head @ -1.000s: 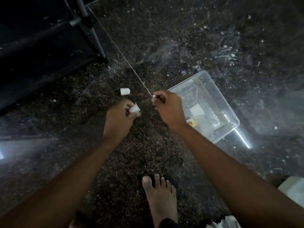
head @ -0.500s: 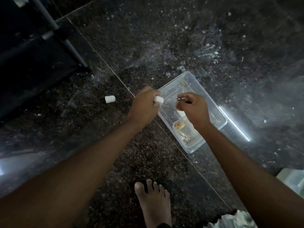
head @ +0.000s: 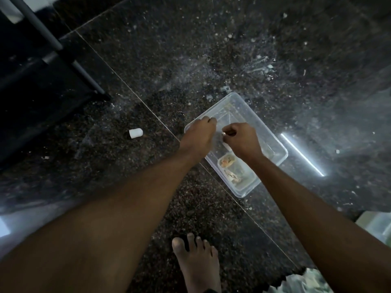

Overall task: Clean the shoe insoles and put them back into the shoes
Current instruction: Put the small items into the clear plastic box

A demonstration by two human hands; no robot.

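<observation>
Dark speckled polished stone floor (head: 211,49) fills the head view, dusted with pale flecks and cut by a thin light seam running diagonally under my arms. Both my hands reach over a clear rectangular plastic tub (head: 279,154) that sits on the floor straight ahead of me. My left hand (head: 198,136) is curled over the tub's near left rim, fingers bent downward; whether it grips anything I cannot tell, since its palm side is hidden. My right hand (head: 241,140), just beside the left and nearly touching it, pinches a small shiny object (head: 223,133) between thumb and forefinger, too small to make out. Below my right wrist, in the tub's nearer end, lies a small clear rounded container with pale orange and white scraps (head: 227,162) inside. Well off to the left of my left hand a little white cap-shaped piece (head: 136,133) lies alone on the floor. Farther left, a dark rack with grey metal tubes (head: 48,39) stands. A bright streak of reflected light (head: 302,154) lies to the right of the tub. My bare foot (head: 196,263) rests below, between my forearms. No insoles or shoes show here.
</observation>
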